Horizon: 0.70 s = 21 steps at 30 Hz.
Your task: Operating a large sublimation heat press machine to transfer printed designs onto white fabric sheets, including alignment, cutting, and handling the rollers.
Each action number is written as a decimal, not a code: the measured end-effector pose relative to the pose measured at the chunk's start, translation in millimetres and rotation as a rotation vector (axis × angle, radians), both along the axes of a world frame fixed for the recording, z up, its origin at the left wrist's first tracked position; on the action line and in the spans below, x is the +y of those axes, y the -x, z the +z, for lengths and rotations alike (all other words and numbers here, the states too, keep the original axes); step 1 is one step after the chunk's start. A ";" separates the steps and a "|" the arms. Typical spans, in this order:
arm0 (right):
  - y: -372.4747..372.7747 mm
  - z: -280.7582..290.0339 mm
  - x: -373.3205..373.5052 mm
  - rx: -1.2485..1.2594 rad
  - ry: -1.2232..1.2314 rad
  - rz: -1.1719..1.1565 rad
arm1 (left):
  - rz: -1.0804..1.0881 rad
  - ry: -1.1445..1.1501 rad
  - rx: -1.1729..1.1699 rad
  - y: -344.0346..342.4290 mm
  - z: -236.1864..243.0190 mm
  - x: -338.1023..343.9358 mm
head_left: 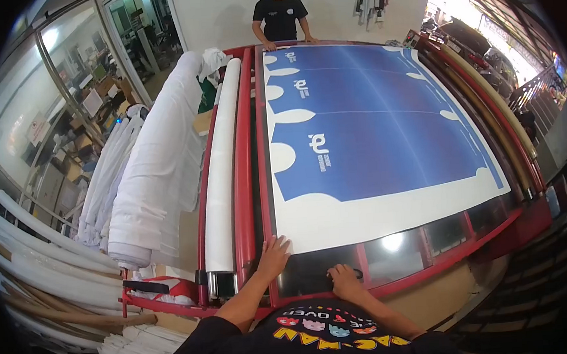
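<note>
A large printed sheet (372,139), blue panels with white shapes and a white border, lies spread over a red-framed table with a dark, glossy top (392,253). My left hand (275,257) rests on the sheet's near left corner, fingers stretched out and lying flat. To the right, my right hand (347,282) is over the bare dark strip at the table's near edge, its fingers curled. A small dark curved piece shows beside those fingers; what it belongs to is hidden. Across the table, a co-worker (280,18) in a black shirt has both hands at the sheet's far edge.
A white roll (224,161) and a red roller (245,179) run along the table's left side. Beyond stand a large white fabric roll (156,162) and several tubes (47,246). More rollers (486,93) line the right side. A glass partition (63,80) is at left.
</note>
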State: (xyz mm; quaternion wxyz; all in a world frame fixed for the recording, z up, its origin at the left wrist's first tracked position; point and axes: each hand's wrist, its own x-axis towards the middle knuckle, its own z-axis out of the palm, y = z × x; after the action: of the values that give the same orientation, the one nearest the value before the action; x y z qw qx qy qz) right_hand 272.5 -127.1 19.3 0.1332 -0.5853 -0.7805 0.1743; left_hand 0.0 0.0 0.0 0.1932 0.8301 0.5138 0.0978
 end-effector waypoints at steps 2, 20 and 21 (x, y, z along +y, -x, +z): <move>-9.7 20.5 8.5 -0.023 -0.018 0.034 | -0.032 -0.135 -0.014 -8.9 11.7 -9.4; 5.1 27.0 148.3 -0.082 0.023 -0.013 | 1.306 -0.358 -1.022 230.7 -9.3 45.2; 8.5 29.0 146.0 -0.093 0.030 -0.007 | 1.676 -0.375 -1.019 289.3 -17.8 63.5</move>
State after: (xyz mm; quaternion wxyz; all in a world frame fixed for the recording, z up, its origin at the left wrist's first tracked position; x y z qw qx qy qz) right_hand 263.9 18.9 48.2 0.0887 -0.5974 -0.7811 0.1583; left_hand -289.3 63.5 -17.8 0.1250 0.0756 0.7656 0.6266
